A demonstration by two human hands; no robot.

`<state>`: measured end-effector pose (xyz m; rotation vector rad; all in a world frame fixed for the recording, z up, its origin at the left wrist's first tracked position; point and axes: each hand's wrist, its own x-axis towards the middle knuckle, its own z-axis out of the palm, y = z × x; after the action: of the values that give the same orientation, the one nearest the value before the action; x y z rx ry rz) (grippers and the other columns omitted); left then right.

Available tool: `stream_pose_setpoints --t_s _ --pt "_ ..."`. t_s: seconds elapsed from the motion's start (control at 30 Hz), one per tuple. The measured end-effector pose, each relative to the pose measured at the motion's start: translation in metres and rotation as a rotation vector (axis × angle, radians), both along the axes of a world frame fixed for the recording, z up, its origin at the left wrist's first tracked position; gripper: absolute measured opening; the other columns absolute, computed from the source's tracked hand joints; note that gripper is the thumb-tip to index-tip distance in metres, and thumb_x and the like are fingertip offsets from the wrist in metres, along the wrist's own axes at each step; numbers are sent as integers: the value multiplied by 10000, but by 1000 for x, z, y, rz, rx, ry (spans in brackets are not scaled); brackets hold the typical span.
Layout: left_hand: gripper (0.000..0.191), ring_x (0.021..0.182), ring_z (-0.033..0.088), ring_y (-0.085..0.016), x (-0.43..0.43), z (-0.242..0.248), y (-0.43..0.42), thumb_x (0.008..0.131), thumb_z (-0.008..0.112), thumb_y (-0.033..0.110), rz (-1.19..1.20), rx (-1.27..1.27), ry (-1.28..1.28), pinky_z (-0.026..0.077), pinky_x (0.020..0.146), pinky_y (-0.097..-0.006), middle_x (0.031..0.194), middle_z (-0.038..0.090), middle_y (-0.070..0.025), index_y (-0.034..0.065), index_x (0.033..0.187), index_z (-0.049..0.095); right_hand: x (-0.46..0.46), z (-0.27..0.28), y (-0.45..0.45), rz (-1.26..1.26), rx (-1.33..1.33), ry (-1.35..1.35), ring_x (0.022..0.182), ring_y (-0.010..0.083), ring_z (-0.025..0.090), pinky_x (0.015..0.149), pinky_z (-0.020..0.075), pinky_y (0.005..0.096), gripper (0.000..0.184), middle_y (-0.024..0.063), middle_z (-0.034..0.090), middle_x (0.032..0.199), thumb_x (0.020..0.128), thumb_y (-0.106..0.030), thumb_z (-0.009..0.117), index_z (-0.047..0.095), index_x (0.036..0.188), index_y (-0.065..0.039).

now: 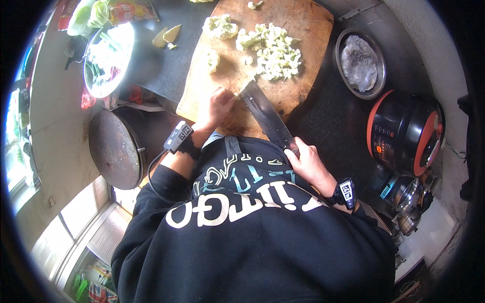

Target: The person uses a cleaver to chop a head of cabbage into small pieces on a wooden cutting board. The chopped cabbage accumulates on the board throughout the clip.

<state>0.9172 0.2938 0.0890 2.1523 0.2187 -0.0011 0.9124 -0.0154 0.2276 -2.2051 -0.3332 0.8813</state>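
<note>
My right hand (311, 161) grips the handle of a broad, dark-bladed cleaver (267, 113). Its blade slants up and left over the wooden cutting board (314, 34), the tip near the board's middle. Just left of the tip, my left hand (218, 106) rests on the board with curled fingers, pinching a small pale cauliflower piece (237, 95) mostly hidden by them. Beyond the blade lies a heap of chopped cauliflower florets (278, 55). Larger cauliflower chunks (221, 27) sit at the board's upper left, with a lone floret (247, 60) between.
A bright metal strainer (110, 60) holding greens stands left of the board, near pale trimmings (171, 34). A round dark lid (115, 149) is below it. To the right are a steel bowl (380, 85) with a plastic bag inside and a black-and-red electric cooker (403, 132).
</note>
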Motion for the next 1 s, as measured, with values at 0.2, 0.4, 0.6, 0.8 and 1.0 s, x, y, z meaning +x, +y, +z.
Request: stream_pose_setpoints --t_s 0.2,0.4,0.6,0.8,1.0 --pt "169 828 690 -182 3 5 -13 902 700 81 157 -376 51 558 747 -308 1001 719 -67 71 1070 702 3 7 -11 -130 23 -59 852 411 708 671 570 448 154 240 701 872 948 -109 614 559 1015 18" --pt "231 727 644 -124 19 43 7 886 666 21 242 -121 -238 553 634 -276 970 686 -59 89 1104 697 9 10 -9 -36 161 -115 794 401 714 637 565 421 129 223 700 849 949 -98 616 570 996 13" --pt "665 1224 547 -364 80 48 68 709 418 -153 146 289 -442 410 1093 -434 1275 585 -200 87 1303 592 21 -5 15 69 86 12 750 393 713 607 547 426 154 220 668 740 964 -130 608 551 977 12" --pt "594 1204 597 -282 97 51 91 800 482 -156 -155 154 -95 514 991 -397 1292 606 -130 135 1287 658 42 -8 19 58 78 -102 755 404 707 591 553 445 141 233 672 753 977 -125 592 551 976 10" --pt "440 1066 599 -194 73 53 89 848 720 -9 -77 47 -60 556 845 -311 1218 586 -57 150 1257 677 68 -12 7 -58 12 -291 799 434 696 611 568 462 187 267 675 776 960 -138 617 541 993 29"
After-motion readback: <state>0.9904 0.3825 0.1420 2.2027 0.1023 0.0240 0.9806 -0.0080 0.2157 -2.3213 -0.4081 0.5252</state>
